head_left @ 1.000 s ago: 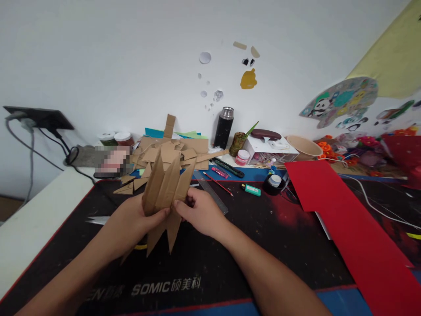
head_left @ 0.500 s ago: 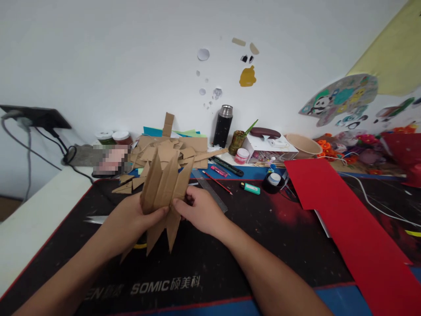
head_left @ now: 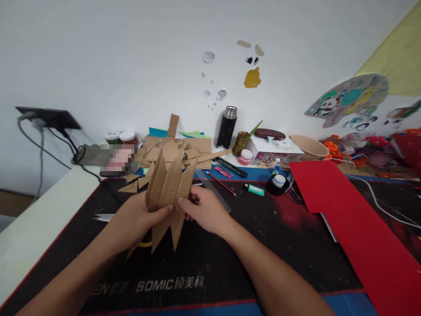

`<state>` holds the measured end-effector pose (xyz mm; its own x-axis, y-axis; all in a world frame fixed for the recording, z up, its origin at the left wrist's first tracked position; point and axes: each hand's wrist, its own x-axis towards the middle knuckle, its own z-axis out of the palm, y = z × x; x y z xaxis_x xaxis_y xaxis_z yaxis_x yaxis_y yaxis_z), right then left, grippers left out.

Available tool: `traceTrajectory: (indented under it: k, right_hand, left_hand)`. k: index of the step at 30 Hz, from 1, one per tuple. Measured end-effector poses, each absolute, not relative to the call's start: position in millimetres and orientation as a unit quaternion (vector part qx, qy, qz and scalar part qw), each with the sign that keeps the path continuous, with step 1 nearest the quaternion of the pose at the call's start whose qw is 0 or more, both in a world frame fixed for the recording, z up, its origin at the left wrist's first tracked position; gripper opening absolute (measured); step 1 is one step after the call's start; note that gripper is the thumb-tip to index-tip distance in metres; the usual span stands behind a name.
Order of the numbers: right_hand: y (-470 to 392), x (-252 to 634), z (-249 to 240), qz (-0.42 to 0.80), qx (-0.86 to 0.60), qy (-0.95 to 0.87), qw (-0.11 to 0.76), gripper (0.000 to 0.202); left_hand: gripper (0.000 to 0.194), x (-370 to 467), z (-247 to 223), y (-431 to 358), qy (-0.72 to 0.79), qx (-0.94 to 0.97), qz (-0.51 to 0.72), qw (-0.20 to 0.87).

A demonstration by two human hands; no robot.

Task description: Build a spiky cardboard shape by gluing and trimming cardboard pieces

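Between my hands is a folded piece of brown cardboard (head_left: 170, 186) with pointed ends at top and bottom, raised above the black desk mat (head_left: 256, 254). My left hand (head_left: 140, 215) is closed around its left side, the thumb lying across the front. On the right edge, my right hand (head_left: 205, 208) pinches the cardboard between thumb and fingers; some fingertips are hidden behind it. Scissors (head_left: 103, 217) lie on the mat, partly covered by my left forearm. Under the cardboard a bit of something yellow (head_left: 145, 244) shows.
Cardboard scraps (head_left: 177, 151) are heaped behind my hands. A ruler (head_left: 215, 193), a red pencil (head_left: 221, 183), a box cutter (head_left: 232, 167) and a teal-labelled stick (head_left: 255, 189) lie to the right. A black thermos (head_left: 227, 127) stands by the wall. Red card (head_left: 348, 228) covers the right side.
The whole scene has shifted slightly right in view as the camera turned. Both hands keep nearly the same grip on the folded cardboard.
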<state>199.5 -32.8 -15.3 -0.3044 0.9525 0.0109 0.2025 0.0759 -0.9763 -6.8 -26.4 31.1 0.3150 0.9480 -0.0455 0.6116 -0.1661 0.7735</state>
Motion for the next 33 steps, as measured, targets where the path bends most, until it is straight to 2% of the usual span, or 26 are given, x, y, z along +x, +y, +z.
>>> traceTrajectory:
  k: [15,26,33]
  right_hand:
    - [-33.1,195.3,-7.8,0.57,-0.461,-0.561,0.384,0.008]
    - [-33.6,196.7,-15.2,0.495,-0.479,-0.618,0.38,0.013]
    - [-34.6,195.7,-13.0,0.496,-0.475,-0.619,0.381,0.011]
  left_hand:
    - [0.035,-7.1,31.0,-27.6,0.535,0.728,0.229,0.363]
    - [0.032,-5.5,30.9,-27.6,0.533,0.737,0.228,0.349]
    - [0.032,-5.1,32.9,-30.9,0.542,0.738,0.218,0.338]
